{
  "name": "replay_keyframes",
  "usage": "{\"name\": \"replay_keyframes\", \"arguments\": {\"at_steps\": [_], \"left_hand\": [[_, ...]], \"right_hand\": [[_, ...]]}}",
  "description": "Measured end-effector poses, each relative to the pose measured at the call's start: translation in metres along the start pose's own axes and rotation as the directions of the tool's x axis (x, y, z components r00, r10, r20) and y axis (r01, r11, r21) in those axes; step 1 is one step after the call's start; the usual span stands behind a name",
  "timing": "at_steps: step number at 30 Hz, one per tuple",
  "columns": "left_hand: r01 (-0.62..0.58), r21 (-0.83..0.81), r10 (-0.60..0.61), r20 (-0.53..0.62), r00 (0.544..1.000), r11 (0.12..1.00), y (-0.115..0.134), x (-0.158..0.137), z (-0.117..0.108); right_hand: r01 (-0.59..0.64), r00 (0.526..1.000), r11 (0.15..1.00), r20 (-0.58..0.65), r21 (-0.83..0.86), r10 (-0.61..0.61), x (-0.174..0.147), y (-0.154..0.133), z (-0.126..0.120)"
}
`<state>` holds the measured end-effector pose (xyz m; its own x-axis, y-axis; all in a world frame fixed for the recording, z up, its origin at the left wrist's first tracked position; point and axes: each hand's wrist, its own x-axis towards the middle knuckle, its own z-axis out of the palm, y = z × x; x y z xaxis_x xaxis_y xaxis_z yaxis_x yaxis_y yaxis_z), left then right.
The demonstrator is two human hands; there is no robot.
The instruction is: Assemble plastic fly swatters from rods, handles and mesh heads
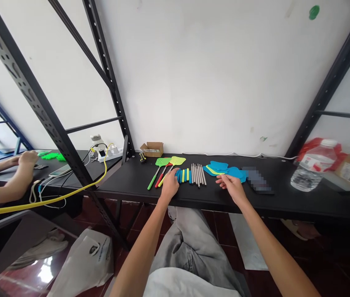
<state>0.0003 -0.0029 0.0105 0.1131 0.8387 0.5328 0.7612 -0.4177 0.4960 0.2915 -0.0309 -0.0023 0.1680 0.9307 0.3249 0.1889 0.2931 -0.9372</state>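
Metal rods [198, 175], running near to far, lie between left hand [170, 185], at coloured handles [185, 175], and right hand [231, 185], beside swatter heads [237, 173]; neither grip's closure is discernible.

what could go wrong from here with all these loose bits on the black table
The slim gray rods lie side by side, so a nudge might set them rolling out of line. The left hand is at the end of the row of short blue and yellow pieces and could push it askew. By the right hand, the flat pieces overlap, so pulling one might drag others along.
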Motion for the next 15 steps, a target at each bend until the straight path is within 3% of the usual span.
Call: {"name": "replay_keyframes", "arguments": {"at_steps": [2, 4, 8, 12, 15], "left_hand": [[-0.025, 0.021, 0.025, 0.003, 1.000, 0.999, 0.002, -0.001, -0.001], [-0.050, 0.053, 0.050, -0.007, 0.999, 0.997, 0.004, -0.002, -0.001], [-0.053, 0.117, 0.055, -0.011, 0.998, 0.992, 0.006, -0.005, -0.001], [-0.043, 0.178, 0.043, 0.004, 0.999, 0.983, 0.006, -0.004, 0.000], [-0.049, 0.211, 0.047, 0.015, 0.999, 0.976, 0.005, -0.004, 0.002]], "right_hand": [[0.063, 0.996, 0.986, -0.046, -0.156, -0.071, 0.001, -0.002, 0.001], [0.139, 0.979, 0.919, -0.088, -0.368, -0.183, 0.005, -0.003, 0.003], [0.194, 0.936, 0.670, -0.070, -0.717, -0.345, 0.024, 0.004, 0.012], [0.153, 0.925, 0.440, -0.029, -0.885, -0.379, 0.047, 0.018, 0.023], [0.091, 0.939, 0.351, -0.037, -0.932, -0.342, 0.057, 0.025, 0.027]]}}
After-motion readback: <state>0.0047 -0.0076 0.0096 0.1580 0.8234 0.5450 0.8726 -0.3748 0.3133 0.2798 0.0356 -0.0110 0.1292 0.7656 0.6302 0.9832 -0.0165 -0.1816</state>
